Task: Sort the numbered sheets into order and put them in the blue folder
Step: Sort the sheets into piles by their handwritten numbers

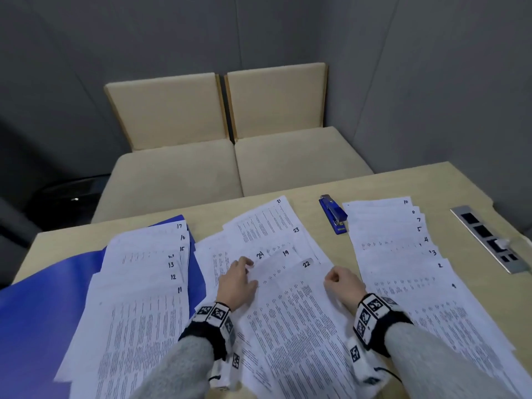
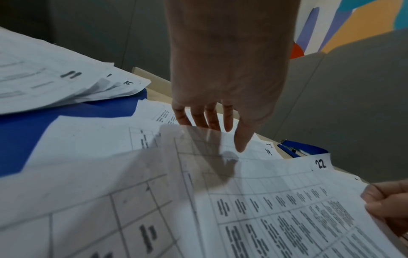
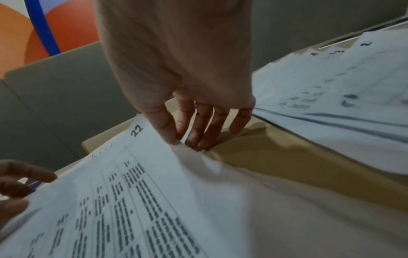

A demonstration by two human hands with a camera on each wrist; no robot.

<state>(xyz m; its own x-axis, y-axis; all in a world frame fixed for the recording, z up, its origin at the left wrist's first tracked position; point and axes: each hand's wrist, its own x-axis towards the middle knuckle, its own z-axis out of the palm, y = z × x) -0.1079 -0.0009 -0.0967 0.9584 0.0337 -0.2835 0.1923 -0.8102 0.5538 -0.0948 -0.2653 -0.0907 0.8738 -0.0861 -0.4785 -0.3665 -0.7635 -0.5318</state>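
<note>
Up close, right hand [image 3: 176, 69] pinching sheet 22 [image 3: 137, 183], left hand [image 2: 225, 69] spread flat

Head view: the surface [image 1: 403, 180] is seen from high up, looking forward and down.
Left wrist view: set very near, looking along the left hand [image 2: 225, 69].
Right wrist view: set very near, looking along the right hand [image 3: 176, 61].
Shared part: sheet 22 [image 1: 299, 283] [image 2: 287, 192] [image 3: 123, 183] is seen in all three.
</note>
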